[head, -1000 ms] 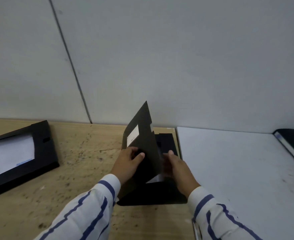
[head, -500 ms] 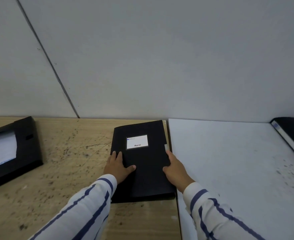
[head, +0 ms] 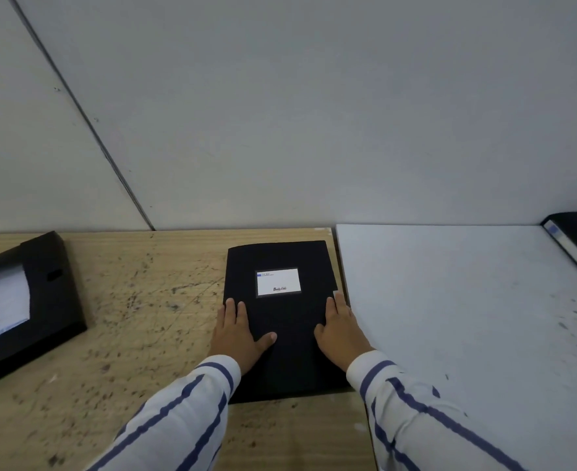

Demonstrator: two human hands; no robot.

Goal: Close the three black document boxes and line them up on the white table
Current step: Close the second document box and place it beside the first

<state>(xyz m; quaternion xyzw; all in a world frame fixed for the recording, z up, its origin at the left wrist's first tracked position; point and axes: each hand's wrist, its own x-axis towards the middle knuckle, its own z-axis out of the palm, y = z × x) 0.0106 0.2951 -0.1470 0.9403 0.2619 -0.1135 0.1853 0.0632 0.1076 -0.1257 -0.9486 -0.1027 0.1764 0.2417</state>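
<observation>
A black document box [head: 290, 321] with a white label lies closed and flat on the wooden table [head: 144, 300], right beside the white table [head: 467, 300]. My left hand [head: 237, 334] rests on its left edge, thumb on the lid. My right hand [head: 339, 331] holds its right edge, fingers along the side. A second black box [head: 42, 300] lies open at the far left with white paper showing inside. A third black box [head: 575, 243] sits at the white table's far right corner, partly out of view.
A grey panelled wall [head: 314, 113] rises directly behind both tables. The wooden tabletop is speckled and scratched. The white table's right part carries dark marks.
The middle box's lid, raised one second ago, has come down and lies flat. Both hands have moved from the lid to the box's two sides.
</observation>
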